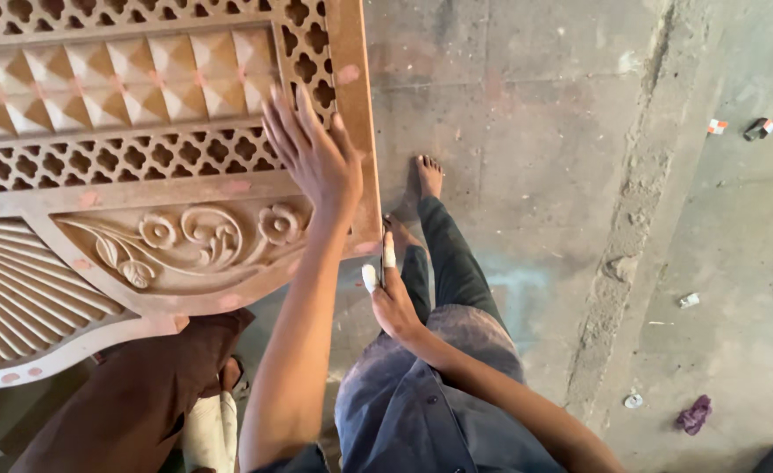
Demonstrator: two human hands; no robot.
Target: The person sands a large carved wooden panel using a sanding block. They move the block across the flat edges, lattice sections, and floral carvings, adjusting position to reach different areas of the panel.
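1. On the upper left of the view stood a large carved wooden panel, brown and dusty, with pinkish filler spots along its frame.
2. Its carving ran in bands: pierced lattice at the top, a row of raised pyramid shapes below, a second lattice strip, then a scroll of flowers and leaves, and fluted rays at the lower left.
3. The left hand lay flat against the panel's right part, fingers spread and released, palm pressing the lattice and the plain rail beneath it; it gripped nothing.
4. The right hand sat lower, at the panel's bottom right corner, fingers curled and pinching the edge there; two of its fingertips were wrapped in white tape.
5. Whether that hand also held a small tool against the edge could not be told.
6. Below the hands showed the person's dark grey shirt and dark trousers, with bare feet on the stained concrete floor.
7. Under the panel at the lower left sat a brown cloth-covered shape, touching its lower edge; what it was could not be told.
8. Well apart on the right, small bits of litter lay on the floor, among them a purple rag and a white scrap.
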